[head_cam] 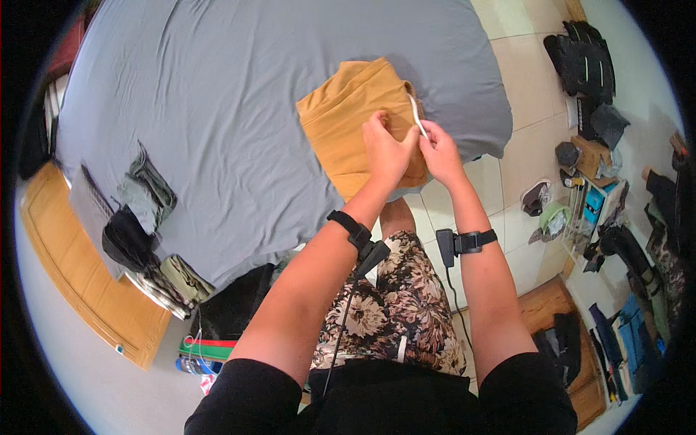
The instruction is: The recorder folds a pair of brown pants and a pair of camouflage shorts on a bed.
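A mustard-yellow folded garment (342,119) lies at the edge of a bed with a grey sheet (234,109). My left hand (386,147) rests on the garment, its fingers curled and its thumb pointing at a white drawstring (415,111). The cord runs down along the garment's right edge. My right hand (439,149) pinches the lower end of the cord between thumb and fingers, close to my left thumb. Whether the left fingertips grip any cloth cannot be made out.
Folded clothes (144,196) lie at the bed's left, near a wooden headboard (81,261). Beyond the bed's right edge are floor tiles (524,87), a black backpack (584,62), a shoe (536,197), a green container (554,217) and a cluttered shelf (598,204).
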`<state>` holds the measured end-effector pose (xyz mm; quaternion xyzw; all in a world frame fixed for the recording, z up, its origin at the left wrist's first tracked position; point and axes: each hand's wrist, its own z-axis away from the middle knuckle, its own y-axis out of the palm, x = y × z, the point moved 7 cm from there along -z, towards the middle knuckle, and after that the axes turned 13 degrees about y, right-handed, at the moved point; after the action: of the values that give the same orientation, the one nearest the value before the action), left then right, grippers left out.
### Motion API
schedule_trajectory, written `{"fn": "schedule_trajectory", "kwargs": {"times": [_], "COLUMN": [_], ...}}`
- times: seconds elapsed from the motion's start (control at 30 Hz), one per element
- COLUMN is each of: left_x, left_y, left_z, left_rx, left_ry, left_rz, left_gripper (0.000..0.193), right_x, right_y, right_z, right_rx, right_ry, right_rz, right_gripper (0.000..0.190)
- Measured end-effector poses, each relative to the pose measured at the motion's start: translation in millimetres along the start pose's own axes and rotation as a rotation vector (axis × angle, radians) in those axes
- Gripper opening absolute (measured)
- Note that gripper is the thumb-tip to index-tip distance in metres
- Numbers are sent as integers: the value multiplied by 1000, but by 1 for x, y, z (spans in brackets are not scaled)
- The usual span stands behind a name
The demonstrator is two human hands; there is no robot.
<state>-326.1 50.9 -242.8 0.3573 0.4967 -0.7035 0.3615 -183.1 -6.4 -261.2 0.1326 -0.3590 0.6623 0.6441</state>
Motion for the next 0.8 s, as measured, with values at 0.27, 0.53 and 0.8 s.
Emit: {"fn": "schedule_trajectory", "kwargs": {"times": [0.27,0.53,0.8], "left_x": [-10,21,5], "left_y": [18,-50,-12], "left_z": [-14,-31,-23], "left_rx": [-59,11,94], "left_ry": [-12,-60,16], "left_rz": [-402,26,-50], "left_gripper": [55,37,65], "right_x": [37,72,42], "right_y": [-84,-113,-94], "right_z": [15,19,23], "right_rx": [92,313,180], "right_ry": [164,72,206], "right_rz": [-562,-939,-939], "right_gripper": [45,42,37]}}
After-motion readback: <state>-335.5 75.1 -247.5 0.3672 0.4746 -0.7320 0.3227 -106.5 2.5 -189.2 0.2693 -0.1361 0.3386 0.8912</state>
